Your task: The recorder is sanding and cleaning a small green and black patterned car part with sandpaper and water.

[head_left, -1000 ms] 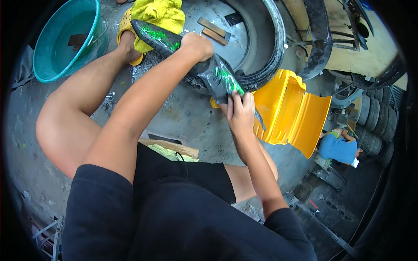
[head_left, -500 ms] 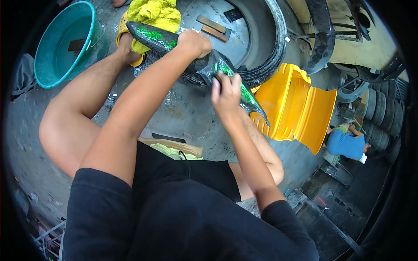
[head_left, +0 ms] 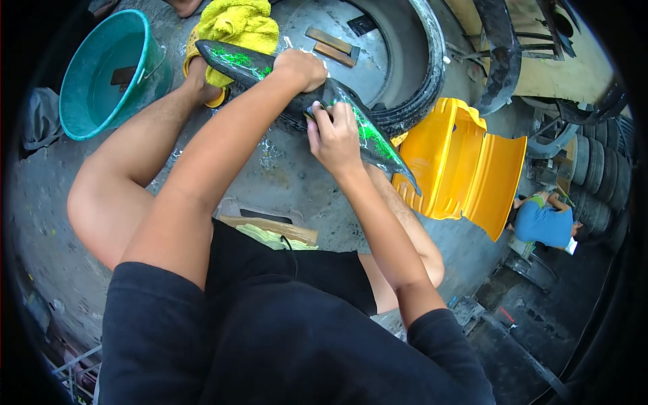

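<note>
A long, curved dark panel [head_left: 371,135] with a woven pattern and bright green markings lies across a tyre [head_left: 433,84], pointed at both ends. It looks wet, with whitish streaks on the green parts. My left hand [head_left: 302,70] is closed over its narrow middle and grips it. Just right of that, my right hand [head_left: 335,138] pinches a small dark pad [head_left: 312,112] against the panel's near edge. Most of the pad is hidden by my fingers.
A teal bucket [head_left: 143,94] of water with a dark block inside stands left. A yellow towel [head_left: 237,27] lies by my clog [head_left: 191,50]. Wooden blocks [head_left: 334,52] sit inside the tyre. An orange-yellow plastic part [head_left: 472,169] is at right; beyond it, a person in blue [head_left: 543,224] bends over.
My right hand has moved left and slightly down along the panel with the pad, uncovering green markings. My left hand keeps its grip. The view has shifted slightly.
</note>
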### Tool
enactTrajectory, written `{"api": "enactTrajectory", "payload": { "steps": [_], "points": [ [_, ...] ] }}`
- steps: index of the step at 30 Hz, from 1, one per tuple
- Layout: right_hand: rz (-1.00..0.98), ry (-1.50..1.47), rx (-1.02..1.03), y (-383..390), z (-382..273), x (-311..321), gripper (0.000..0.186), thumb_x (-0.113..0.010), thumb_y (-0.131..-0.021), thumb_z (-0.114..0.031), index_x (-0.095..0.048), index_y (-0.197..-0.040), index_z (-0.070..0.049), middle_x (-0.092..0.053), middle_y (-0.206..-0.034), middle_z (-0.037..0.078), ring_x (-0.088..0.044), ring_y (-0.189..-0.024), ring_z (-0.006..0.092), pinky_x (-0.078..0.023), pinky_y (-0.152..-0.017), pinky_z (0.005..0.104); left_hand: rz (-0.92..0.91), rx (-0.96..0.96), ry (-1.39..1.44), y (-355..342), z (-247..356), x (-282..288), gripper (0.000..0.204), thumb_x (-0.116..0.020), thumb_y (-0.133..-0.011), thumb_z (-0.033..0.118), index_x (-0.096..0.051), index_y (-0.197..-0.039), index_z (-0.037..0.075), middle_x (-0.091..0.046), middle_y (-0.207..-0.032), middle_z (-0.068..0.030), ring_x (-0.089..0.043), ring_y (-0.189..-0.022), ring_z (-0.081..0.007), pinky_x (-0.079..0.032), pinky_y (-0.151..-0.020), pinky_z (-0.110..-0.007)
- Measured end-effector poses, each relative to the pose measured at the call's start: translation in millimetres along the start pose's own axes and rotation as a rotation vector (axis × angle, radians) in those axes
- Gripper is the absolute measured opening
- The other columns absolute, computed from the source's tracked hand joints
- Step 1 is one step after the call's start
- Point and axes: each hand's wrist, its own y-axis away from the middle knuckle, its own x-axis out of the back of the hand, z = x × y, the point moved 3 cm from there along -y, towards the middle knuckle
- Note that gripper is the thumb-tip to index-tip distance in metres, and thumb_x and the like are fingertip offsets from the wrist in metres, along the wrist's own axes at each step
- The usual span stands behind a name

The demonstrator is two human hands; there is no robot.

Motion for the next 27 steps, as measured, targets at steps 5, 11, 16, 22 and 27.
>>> {"api": "enactTrajectory", "payload": {
  "steps": [5, 11, 16, 22, 27],
  "points": [
    [-0.025, 0.033, 0.050, 50, 8, 28, 0.039, -0.071, -0.074, -0.011, -0.063, -0.111, 0.002, -0.050, -0.086, 0.014, -0.052, -0.081, 0.0302, -0.045, -0.071, 0.0401, 0.018, -0.009, -0.053, 4, -6, -2, 0.047, -0.032, -0.097, 0.032, -0.068, -0.110, 0.005, -0.066, -0.117, -0.0169, -0.064, -0.107, -0.0333, -0.049, -0.093, -0.045],
    [-0.070, 0.129, 0.104, 7, -4, 4, 0.029, -0.069, -0.074, -0.012, -0.064, -0.101, -0.001, -0.049, -0.083, 0.011, -0.053, -0.080, 0.0275, -0.045, -0.069, 0.0385, -0.024, -0.010, -0.054, 4, 5, 10, 0.042, -0.036, -0.095, 0.026, -0.066, -0.116, 0.005, -0.064, -0.122, -0.0162, -0.062, -0.113, -0.0316, -0.048, -0.095, -0.042],
    [-0.093, 0.094, 0.150, 46, 1, 34, 0.033, -0.070, -0.072, -0.009, -0.064, -0.103, 0.000, -0.048, -0.083, 0.010, -0.053, -0.076, 0.0274, -0.045, -0.067, 0.0378, 0.001, -0.033, -0.070, 5, -8, 1, 0.047, -0.032, -0.098, 0.032, -0.067, -0.113, 0.004, -0.066, -0.117, -0.0170, -0.063, -0.109, -0.0330, -0.049, -0.094, -0.044],
    [-0.099, 0.129, 0.111, 10, -3, 13, 0.037, -0.071, -0.071, -0.011, -0.064, -0.106, -0.001, -0.048, -0.086, 0.011, -0.053, -0.081, 0.0276, -0.045, -0.070, 0.0389, 0.018, -0.019, -0.048, -4, 2, 0, 0.046, -0.033, -0.097, 0.030, -0.067, -0.112, 0.005, -0.065, -0.119, -0.0163, -0.063, -0.109, -0.0327, -0.049, -0.093, -0.044],
    [-0.115, 0.083, 0.113, 44, -3, 30, 0.029, -0.071, -0.071, -0.010, -0.063, -0.098, -0.002, -0.048, -0.086, 0.011, -0.053, -0.082, 0.0281, -0.046, -0.071, 0.0390, -0.032, -0.001, -0.039, 7, -7, 3, 0.046, -0.032, -0.097, 0.030, -0.067, -0.114, 0.006, -0.065, -0.120, -0.0160, -0.063, -0.110, -0.0324, -0.049, -0.093, -0.044]
  ]
}}
